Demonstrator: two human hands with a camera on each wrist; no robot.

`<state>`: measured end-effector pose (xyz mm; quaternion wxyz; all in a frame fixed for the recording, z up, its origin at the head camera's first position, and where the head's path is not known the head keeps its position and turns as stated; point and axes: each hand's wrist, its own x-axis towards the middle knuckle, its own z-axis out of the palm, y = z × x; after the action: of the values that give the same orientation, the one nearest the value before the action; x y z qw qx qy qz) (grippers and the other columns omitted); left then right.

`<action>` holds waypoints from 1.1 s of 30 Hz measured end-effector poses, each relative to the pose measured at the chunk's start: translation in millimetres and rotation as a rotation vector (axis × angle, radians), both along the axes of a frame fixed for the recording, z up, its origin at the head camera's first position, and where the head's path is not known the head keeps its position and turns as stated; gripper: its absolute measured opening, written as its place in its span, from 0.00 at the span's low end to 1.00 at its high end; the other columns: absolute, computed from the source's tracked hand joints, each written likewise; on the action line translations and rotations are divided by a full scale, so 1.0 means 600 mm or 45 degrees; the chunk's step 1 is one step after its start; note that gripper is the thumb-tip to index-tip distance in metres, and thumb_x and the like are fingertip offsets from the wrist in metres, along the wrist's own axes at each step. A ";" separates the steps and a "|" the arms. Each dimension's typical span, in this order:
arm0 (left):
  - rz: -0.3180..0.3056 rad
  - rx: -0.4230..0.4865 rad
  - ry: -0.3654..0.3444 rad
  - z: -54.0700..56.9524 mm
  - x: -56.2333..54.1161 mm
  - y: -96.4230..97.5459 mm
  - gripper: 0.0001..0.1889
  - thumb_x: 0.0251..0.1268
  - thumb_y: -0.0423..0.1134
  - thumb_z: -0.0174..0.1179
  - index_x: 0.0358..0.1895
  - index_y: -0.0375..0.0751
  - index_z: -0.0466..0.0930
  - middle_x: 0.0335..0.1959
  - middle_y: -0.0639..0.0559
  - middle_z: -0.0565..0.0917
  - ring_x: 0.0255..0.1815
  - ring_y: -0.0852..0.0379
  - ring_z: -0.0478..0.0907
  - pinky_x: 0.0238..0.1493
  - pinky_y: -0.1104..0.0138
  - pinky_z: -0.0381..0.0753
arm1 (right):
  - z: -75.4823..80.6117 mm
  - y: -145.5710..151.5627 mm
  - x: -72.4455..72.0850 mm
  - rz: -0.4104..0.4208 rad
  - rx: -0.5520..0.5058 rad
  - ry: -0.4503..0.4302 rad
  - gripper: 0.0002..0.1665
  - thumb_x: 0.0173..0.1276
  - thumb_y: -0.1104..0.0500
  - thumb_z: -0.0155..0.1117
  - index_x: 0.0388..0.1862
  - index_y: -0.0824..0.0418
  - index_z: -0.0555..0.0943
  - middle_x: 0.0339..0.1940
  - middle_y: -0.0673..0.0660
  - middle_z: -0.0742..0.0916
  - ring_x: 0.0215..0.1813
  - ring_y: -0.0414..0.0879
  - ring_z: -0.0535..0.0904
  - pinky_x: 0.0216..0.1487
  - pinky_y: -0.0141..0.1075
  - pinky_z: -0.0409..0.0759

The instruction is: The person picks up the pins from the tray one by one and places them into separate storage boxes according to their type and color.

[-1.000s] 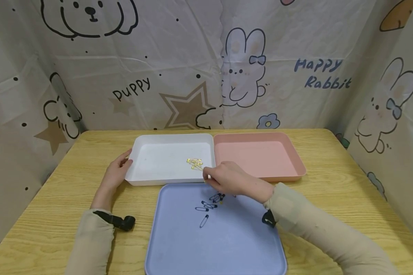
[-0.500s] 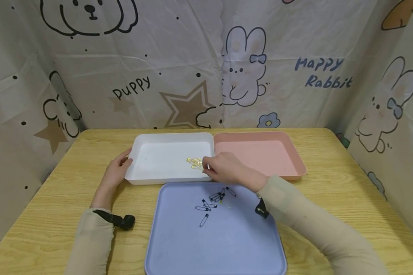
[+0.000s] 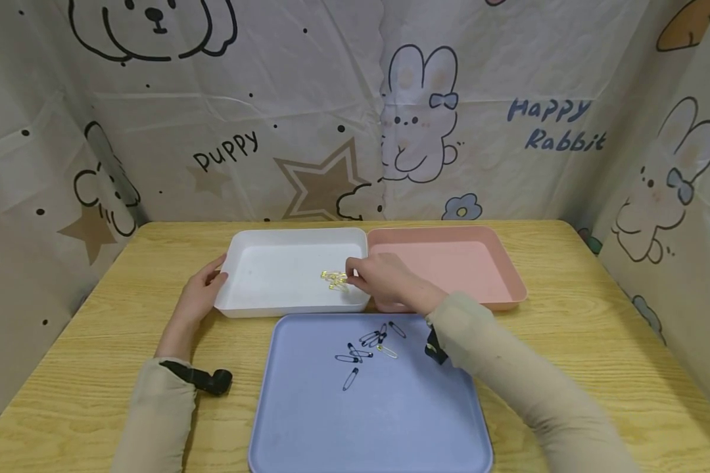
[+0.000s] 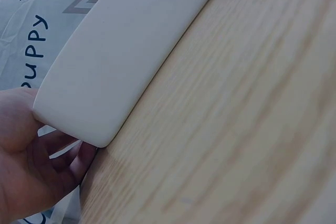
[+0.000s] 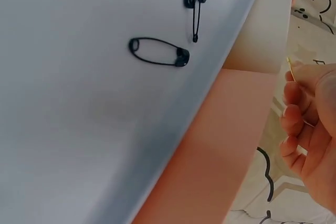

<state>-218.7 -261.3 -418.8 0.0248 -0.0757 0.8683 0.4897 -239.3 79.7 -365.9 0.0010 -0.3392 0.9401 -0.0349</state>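
Observation:
Above the right end of the white tray, my right hand pinches a gold safety pin between thumb and index finger. Just beside those fingertips, a small heap of gold safety pins lies in the tray. My left hand holds the tray's left end; in the left wrist view its curled fingers are against the end wall. Several black safety pins are scattered on the blue tray, with one gold safety pin among them.
A pink tray stands against the white one's right side, partly covered by my right hand. The blue tray sits in front of both on the wooden table. Printed cloth walls the back and sides.
My right hand has moved up and slightly left, farther over the white tray. The gold safety pin on the blue tray now shows fully. My left hand has kept its place.

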 end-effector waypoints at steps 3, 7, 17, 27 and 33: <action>-0.004 -0.001 0.006 -0.001 0.000 -0.001 0.27 0.72 0.48 0.37 0.71 0.52 0.48 0.65 0.33 0.59 0.60 0.41 0.59 0.58 0.51 0.62 | -0.003 -0.004 -0.008 -0.011 -0.001 0.004 0.08 0.69 0.51 0.52 0.42 0.49 0.76 0.24 0.46 0.80 0.23 0.41 0.71 0.27 0.31 0.69; -0.001 0.000 0.003 -0.002 0.000 -0.002 0.27 0.72 0.48 0.38 0.71 0.52 0.48 0.66 0.34 0.59 0.61 0.40 0.59 0.59 0.51 0.61 | -0.008 -0.010 -0.016 0.002 -0.007 0.032 0.08 0.69 0.53 0.51 0.43 0.50 0.76 0.23 0.48 0.81 0.22 0.42 0.70 0.26 0.32 0.69; 0.002 0.008 -0.009 -0.003 0.000 -0.003 0.27 0.71 0.49 0.38 0.71 0.52 0.48 0.66 0.34 0.59 0.62 0.40 0.58 0.60 0.50 0.60 | -0.016 -0.026 -0.032 -0.037 0.039 -0.011 0.12 0.66 0.57 0.52 0.47 0.50 0.77 0.31 0.51 0.85 0.24 0.42 0.72 0.26 0.33 0.68; -0.001 0.008 0.003 -0.002 0.000 -0.002 0.27 0.71 0.49 0.38 0.71 0.52 0.49 0.66 0.33 0.59 0.61 0.41 0.59 0.59 0.51 0.61 | -0.013 -0.045 -0.043 -0.106 0.093 -0.080 0.14 0.66 0.57 0.53 0.49 0.49 0.77 0.37 0.52 0.85 0.26 0.43 0.71 0.24 0.32 0.66; -0.008 0.008 0.015 -0.001 0.000 -0.003 0.27 0.72 0.49 0.38 0.71 0.52 0.49 0.66 0.33 0.59 0.61 0.40 0.59 0.60 0.50 0.60 | -0.007 -0.043 -0.037 -0.081 0.092 -0.091 0.14 0.65 0.59 0.53 0.48 0.50 0.80 0.42 0.49 0.85 0.30 0.42 0.74 0.30 0.32 0.70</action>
<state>-218.7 -263.2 -419.7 0.0213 -0.0701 0.8670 0.4929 -261.7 53.8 -370.1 0.0457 -0.3072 0.9504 -0.0131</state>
